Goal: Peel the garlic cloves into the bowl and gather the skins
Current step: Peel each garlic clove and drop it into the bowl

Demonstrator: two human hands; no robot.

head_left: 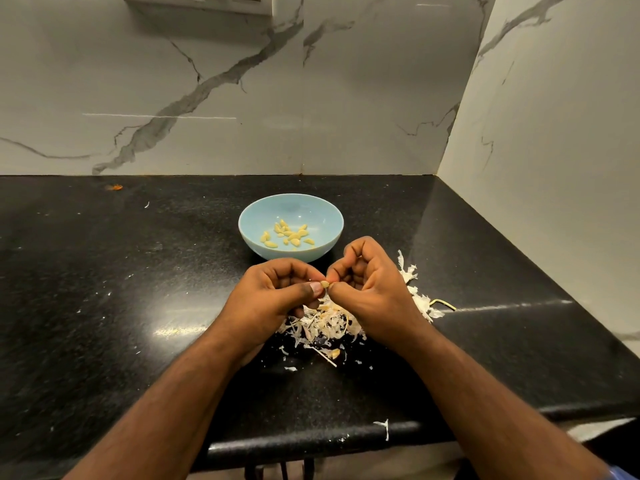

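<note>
A light blue bowl stands on the black counter with several peeled yellow garlic cloves in it. Just in front of the bowl, my left hand and my right hand meet over a pile of papery garlic skins. Both hands pinch one small garlic clove between thumb and fingertips, with the other fingers curled. One loose clove lies at the near edge of the pile.
More white skins and a thin stem lie to the right of my right hand. Small skin flakes dot the counter, one at its front edge. Marble walls close the back and the right side.
</note>
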